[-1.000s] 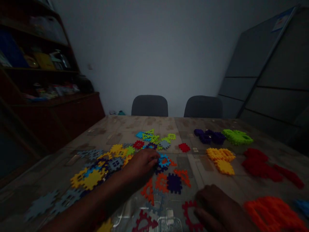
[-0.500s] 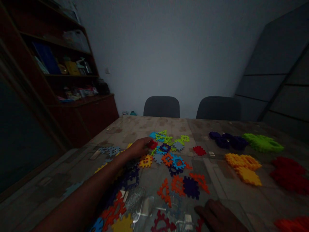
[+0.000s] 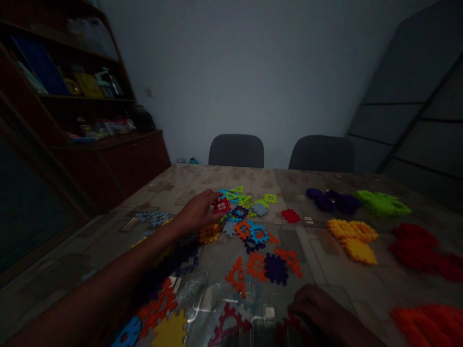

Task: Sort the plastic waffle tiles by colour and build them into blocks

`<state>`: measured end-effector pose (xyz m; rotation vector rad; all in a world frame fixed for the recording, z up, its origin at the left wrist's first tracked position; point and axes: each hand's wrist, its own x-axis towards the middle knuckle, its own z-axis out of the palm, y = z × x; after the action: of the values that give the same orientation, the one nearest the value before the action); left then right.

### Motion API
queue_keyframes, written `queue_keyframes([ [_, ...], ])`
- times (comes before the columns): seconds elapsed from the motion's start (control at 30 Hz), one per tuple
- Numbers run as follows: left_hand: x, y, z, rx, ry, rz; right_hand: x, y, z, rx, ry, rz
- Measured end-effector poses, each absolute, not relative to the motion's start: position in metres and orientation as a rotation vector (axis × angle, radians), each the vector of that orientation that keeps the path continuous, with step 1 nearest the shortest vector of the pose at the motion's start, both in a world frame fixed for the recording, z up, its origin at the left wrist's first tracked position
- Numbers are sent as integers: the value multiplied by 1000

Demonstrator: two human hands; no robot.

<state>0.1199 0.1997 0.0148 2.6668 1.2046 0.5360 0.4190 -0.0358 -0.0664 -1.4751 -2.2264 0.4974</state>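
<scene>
My left hand (image 3: 197, 212) reaches out over the scattered pieces and pinches a red toothed building piece (image 3: 222, 206) with square window openings, tilted up on edge. Beside it lie a dark purple piece (image 3: 239, 212), an orange-yellow piece (image 3: 210, 233) and blue and lime pieces. Near the front edge, my right hand (image 3: 321, 311) is closed, its fingers curled over a dark red toothed piece (image 3: 289, 330) that is partly hidden and dim. A dark red triangular piece (image 3: 229, 325) lies left of it. A solid purple square (image 3: 276, 269) lies beyond.
Same-coloured stacks stand at right: purple (image 3: 334, 201), lime (image 3: 383, 203), yellow (image 3: 352, 236), red (image 3: 423, 250) and orange (image 3: 430, 323). A lone red piece (image 3: 290, 216) lies between. Two chairs (image 3: 236, 150) are behind the table; shelves (image 3: 87, 99) stand at left.
My left hand has taken hold of the red window piece and tilted it up. My right hand stays near the front edge, slightly shifted. The view has moved a little.
</scene>
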Motion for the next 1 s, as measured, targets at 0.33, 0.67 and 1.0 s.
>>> queue_keyframes([
  [0.33, 161, 33, -26, 2533, 841, 424, 406, -41, -47, -1643, -2155, 571],
  [0.67, 194, 17, -38, 2639, 821, 374, 415, -42, -55, -1507, -2176, 562],
  [1.0, 108, 38, -19, 2593, 953, 721, 409, -39, -74, -1364, -2216, 384],
])
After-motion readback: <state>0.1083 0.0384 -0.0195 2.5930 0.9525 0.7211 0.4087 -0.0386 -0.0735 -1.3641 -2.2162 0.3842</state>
